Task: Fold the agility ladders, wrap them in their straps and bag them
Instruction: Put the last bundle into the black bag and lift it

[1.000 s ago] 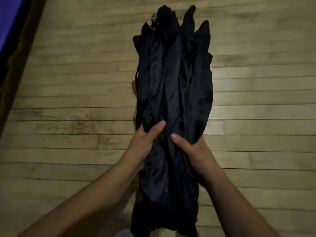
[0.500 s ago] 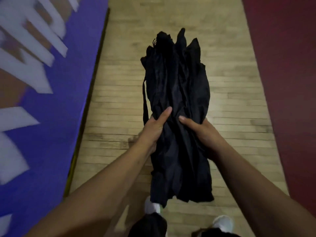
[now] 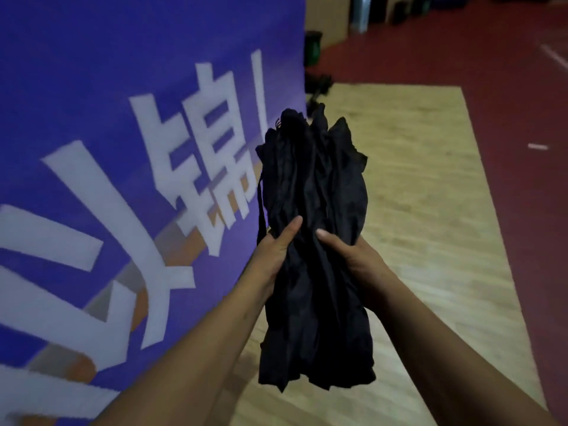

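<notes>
Wooden floor (image 3: 415, 210) below, and the left hand (image 3: 275, 252) and right hand (image 3: 356, 256) each grip the crumpled black bag (image 3: 313, 186) round its middle, thumbs on top, holding it upright in mid-air. Purple lettered mat (image 3: 107, 103) to the left, red flooring (image 3: 507, 87) to the right.

Setting: indoor sports hall. Pale wood strip floor (image 3: 415, 210), bordered by dark red sports flooring (image 3: 507, 87) with white line markings (image 3: 538, 146). Large purple panel (image 3: 92, 87) with big white Chinese characters at left. Green bin (image 3: 313, 47) and cardboard boxes (image 3: 329, 16) at the far end.
</notes>
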Demonstrator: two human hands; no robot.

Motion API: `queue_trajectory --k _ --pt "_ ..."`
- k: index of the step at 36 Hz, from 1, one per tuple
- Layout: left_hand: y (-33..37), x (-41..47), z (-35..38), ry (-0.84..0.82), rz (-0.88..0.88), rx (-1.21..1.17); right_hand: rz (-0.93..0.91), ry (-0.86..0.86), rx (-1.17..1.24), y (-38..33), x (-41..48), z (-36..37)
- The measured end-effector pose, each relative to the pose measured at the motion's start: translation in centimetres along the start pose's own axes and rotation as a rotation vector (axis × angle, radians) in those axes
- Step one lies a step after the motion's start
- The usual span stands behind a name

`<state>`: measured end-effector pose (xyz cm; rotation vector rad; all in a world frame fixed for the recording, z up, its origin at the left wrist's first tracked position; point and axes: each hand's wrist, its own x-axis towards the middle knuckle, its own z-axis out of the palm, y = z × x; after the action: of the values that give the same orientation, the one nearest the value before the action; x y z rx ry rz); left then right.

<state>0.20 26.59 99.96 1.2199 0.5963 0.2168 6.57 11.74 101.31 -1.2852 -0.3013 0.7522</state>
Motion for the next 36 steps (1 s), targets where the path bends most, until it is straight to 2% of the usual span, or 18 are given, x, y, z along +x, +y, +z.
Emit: queue_trajectory --k 5,9,17,26,36 --pt "4.3 -2.6 1.0 0.189 0.117 -0.053 -0.031 -0.192 0.008 -4.6 0.8 1.3" --pt "7.8 -4.8 1.2 0.278 0.138 -0.087 -0.032 -0.309 0.015 -7.9 1.3 2.9" --pt "15.7 -11.0 0.3 0.554 0.241 -0.01 -0.002 -0.483 -0.017 -14.1 0.8 8.7" --pt "24.0 -16.8 -3.2 0.702 0.363 0.074 0.017 -0.683 0.034 -19.6 -1.0 17.4" --pt "32.7 -18.5 -10.7 0.697 0.485 0.089 -0.076 -0.724 -0.072 -25.7 -0.1 27.5"
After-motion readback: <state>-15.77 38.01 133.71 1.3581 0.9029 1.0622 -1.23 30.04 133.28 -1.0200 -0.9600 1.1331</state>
